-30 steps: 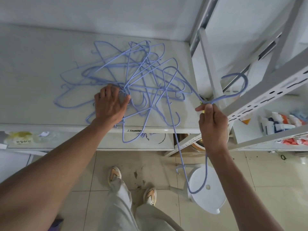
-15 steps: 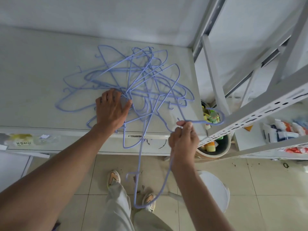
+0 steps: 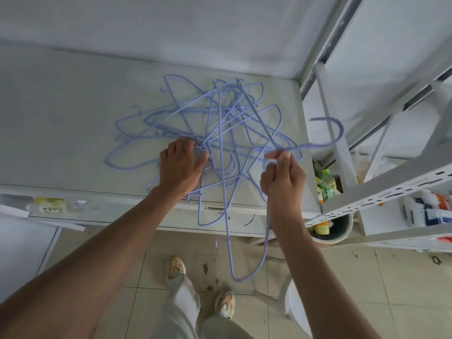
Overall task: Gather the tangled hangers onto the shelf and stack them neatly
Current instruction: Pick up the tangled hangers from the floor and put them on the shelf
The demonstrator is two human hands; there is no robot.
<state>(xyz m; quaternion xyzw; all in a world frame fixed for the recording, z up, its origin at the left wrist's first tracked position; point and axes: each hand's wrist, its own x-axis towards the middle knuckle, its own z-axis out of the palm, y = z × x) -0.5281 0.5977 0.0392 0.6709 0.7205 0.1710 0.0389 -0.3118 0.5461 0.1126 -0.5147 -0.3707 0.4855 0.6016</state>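
Observation:
A tangle of several light-blue wire hangers (image 3: 220,123) lies on the white shelf top (image 3: 61,118). My left hand (image 3: 182,165) presses flat on the near side of the pile, fingers spread among the wires. My right hand (image 3: 281,177) pinches the neck of one blue hanger (image 3: 227,216). Its hook curves up to the right, and its body hangs down past the shelf's front edge towards the floor. Part of that hanger still crosses the pile.
A white metal rack (image 3: 381,189) stands close on the right. Beside it sits a bin (image 3: 330,231) full of bottles. A white stool (image 3: 296,307) stands on the tiled floor by my feet. The wall closes off the shelf's far side.
My right hand swung left and low with the hanger, then came back up and to the right over the shelf's near edge. The left hand stayed on the pile.

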